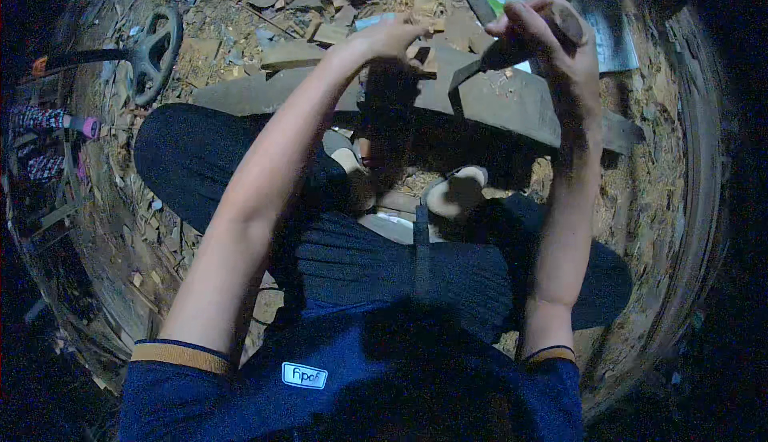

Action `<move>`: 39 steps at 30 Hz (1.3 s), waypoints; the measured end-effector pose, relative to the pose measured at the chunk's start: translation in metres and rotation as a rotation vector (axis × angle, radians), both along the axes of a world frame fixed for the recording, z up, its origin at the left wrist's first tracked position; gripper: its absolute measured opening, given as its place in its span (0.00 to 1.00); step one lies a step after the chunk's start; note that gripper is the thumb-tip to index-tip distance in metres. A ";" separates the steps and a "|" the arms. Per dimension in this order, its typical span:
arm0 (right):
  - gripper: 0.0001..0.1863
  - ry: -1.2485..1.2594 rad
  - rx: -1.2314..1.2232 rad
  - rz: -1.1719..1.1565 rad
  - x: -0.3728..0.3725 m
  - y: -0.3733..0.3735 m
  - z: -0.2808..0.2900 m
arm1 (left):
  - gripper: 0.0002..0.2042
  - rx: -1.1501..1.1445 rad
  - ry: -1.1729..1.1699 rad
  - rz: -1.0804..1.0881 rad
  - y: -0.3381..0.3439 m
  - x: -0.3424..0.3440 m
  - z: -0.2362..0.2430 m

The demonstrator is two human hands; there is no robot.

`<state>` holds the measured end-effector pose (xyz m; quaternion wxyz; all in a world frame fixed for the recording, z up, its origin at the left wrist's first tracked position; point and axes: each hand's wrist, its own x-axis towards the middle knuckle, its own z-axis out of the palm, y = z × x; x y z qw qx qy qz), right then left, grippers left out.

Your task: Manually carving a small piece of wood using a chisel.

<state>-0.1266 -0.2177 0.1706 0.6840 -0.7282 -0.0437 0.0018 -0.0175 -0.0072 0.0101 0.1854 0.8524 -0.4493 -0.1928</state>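
Note:
My right hand (552, 30) is raised over the right part of a long wooden beam (512, 106). Its fingers wrap round the brown, thick handle of a hand tool (484, 62) with a dark, bent metal end pointing down and left; the exact kind is unclear. Over the middle of the beam, my left hand (396, 40) curls its fingers and thumb about a small wood block (430, 61). Shadow hides part of that grip. The tool's end hangs just right of the block, apart from it.
Wood chips and offcuts (328, 34) cover the ground beyond the beam. A blue and white printed sheet (616, 42) lies at the far right. To the left are a dark spoked wheel (156, 54) and another person's arm or leg with a pink band (90, 128). My feet (456, 192) are below the beam.

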 end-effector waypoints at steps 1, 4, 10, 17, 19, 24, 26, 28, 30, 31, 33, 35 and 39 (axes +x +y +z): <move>0.09 0.006 -0.006 -0.015 0.000 0.000 -0.002 | 0.28 0.044 -0.050 0.010 -0.001 -0.003 -0.006; 0.09 -0.037 -0.083 -0.049 -0.001 -0.001 -0.004 | 0.28 -0.058 -0.179 0.098 -0.002 -0.017 -0.014; 0.09 -0.057 -0.046 -0.036 -0.003 0.005 -0.002 | 0.30 -0.220 0.077 0.208 0.002 -0.014 -0.013; 0.12 -0.183 0.020 -0.092 0.000 0.008 -0.014 | 0.38 -0.898 1.358 0.350 0.020 -0.043 0.063; 0.12 -0.117 -0.044 -0.064 -0.002 0.004 -0.011 | 0.40 -0.969 1.380 0.258 0.023 -0.046 0.063; 0.11 -0.112 -0.096 -0.075 -0.005 -0.003 -0.009 | 0.38 -0.900 1.313 0.167 0.016 -0.044 0.066; 0.11 -0.156 -0.083 -0.077 -0.005 -0.004 -0.010 | 0.36 -0.886 1.295 0.137 0.011 -0.043 0.064; 0.13 -0.150 -0.036 -0.095 -0.004 -0.003 -0.015 | 0.33 -0.591 1.072 0.255 0.006 -0.040 0.072; 0.14 -0.141 0.014 -0.110 -0.002 0.003 -0.018 | 0.31 -0.447 0.983 0.247 0.007 -0.031 0.048; 0.13 -0.165 0.032 -0.134 -0.001 0.006 -0.017 | 0.30 -0.245 0.482 0.151 0.006 -0.029 0.035; 0.11 -0.244 0.106 -0.197 0.003 0.013 -0.021 | 0.29 -0.175 -0.075 0.066 0.002 -0.030 0.013; 0.11 -0.296 0.110 -0.239 0.008 0.009 -0.028 | 0.28 -0.150 -0.036 0.091 -0.003 -0.031 -0.001; 0.09 -0.342 0.247 -0.283 0.010 0.004 -0.009 | 0.30 -0.183 -0.077 0.151 0.002 -0.033 -0.011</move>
